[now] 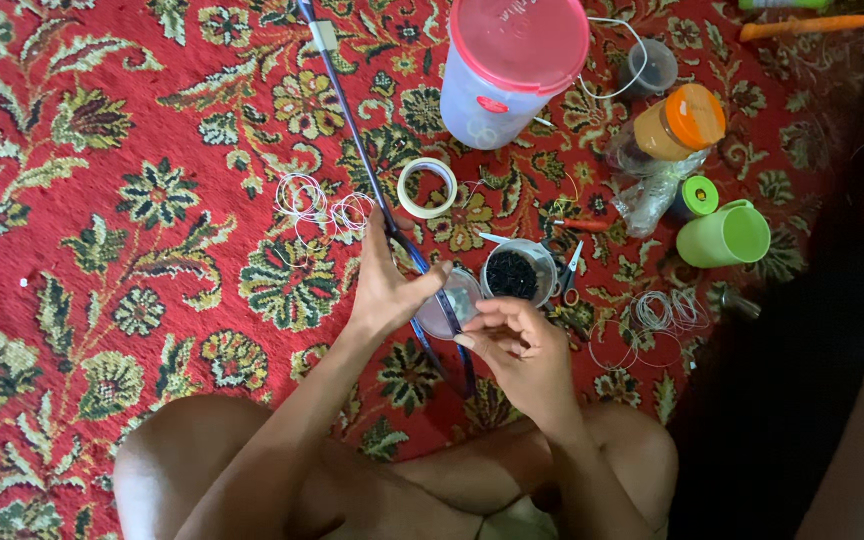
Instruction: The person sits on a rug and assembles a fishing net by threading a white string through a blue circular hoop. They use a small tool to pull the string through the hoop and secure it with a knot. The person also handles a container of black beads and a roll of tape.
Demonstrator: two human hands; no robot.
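Observation:
My left hand (387, 285) grips a long thin dark blue rod (352, 125) that runs from the top of the view down past my hands. My right hand (517, 345) is pinched at the rod's lower part, fingertips close to the left thumb; what it pinches is too small to tell. Just behind the hands sit a clear round lid (449, 303) and a small clear cup of black beads (514, 272). My bare knees fill the bottom of the view.
On the red floral carpet (102, 250) lie a tape roll (427, 188), coils of thin white line (317, 203), a pink-lidded tub (512, 65), an orange-capped jar (672, 130), a green cup (724, 235), small scissors (570, 272) and more coiled line (657, 320).

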